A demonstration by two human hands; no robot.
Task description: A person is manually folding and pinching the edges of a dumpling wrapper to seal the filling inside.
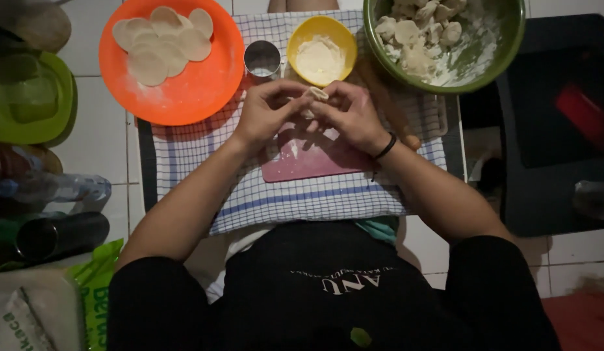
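Both my hands meet over a pink cutting board [308, 162] and pinch one pale dumpling [317, 94] between the fingertips. My left hand [269, 110] holds its left side, my right hand [348, 116] its right side. A black band sits on my right wrist. Just beyond the dumpling stands a yellow bowl [322, 29] with pale filling. An orange plate [191, 84] at the upper left carries several round dough wrappers [162, 42]. A green bowl [510, 39] at the upper right holds several folded dumplings [415, 29] in flour.
A small metal cup [262, 58] stands between plate and yellow bowl. A wooden rolling pin [389, 107] lies under my right hand. A blue checked cloth [302, 201] covers the board beneath. Green lidded container [29, 97], plastic bottle [55, 188] and dark flask [58, 235] line the left.
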